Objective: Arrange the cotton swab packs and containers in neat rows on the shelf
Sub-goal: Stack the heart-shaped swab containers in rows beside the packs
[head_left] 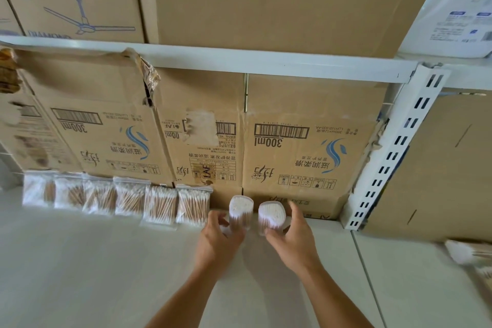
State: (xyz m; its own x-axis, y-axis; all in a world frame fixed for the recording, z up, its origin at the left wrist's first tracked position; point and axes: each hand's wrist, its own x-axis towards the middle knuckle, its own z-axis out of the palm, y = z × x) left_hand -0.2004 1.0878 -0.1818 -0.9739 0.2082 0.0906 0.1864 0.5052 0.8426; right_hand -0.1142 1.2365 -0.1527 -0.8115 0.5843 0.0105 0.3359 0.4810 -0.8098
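Note:
Several flat clear packs of cotton swabs (125, 198) stand in a row on the white shelf (93, 261), leaning against cardboard boxes. Right of the row stand two round clear containers of swabs, upright and side by side. My left hand (218, 239) wraps its fingers around the left container (240, 209). My right hand (291, 237) grips the right container (272, 214), thumb at its front, fingers behind it. Both containers rest on the shelf near the boxes.
Brown cardboard boxes (300, 146) form the wall behind the row. A white slotted upright (394, 152) stands at the right. More swab packs (468, 253) lie on the neighbouring shelf at far right. An upper shelf rail (239, 60) carries large boxes.

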